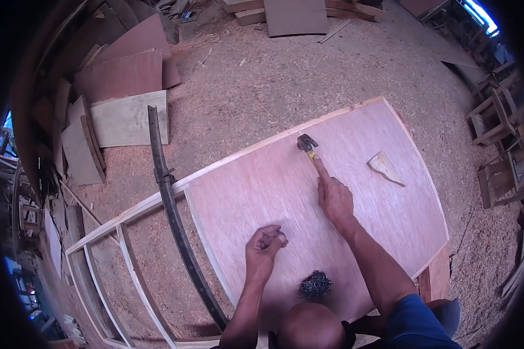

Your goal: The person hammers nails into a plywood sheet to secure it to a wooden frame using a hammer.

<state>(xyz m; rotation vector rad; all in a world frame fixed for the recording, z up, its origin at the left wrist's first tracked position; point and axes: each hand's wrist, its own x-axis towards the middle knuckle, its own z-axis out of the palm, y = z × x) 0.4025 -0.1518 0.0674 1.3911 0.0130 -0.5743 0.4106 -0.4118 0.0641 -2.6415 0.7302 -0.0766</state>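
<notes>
My right hand grips a hammer by its yellow handle, index finger stretched along it. The dark head is by the far edge of a pinkish plywood panel, which lies on a wooden frame. My left hand hovers over the panel's middle with curled fingers; what they hold, if anything, is too small to make out. A pile of nails lies on the panel close to my body. An offcut of thin wood rests on the panel, right of the hammer.
A long dark metal bar clamp crosses the frame left of the panel. Open wooden slats extend farther left. Plywood sheets lie at the upper left, and wooden stools or frames stand at the right. Shavings cover the floor.
</notes>
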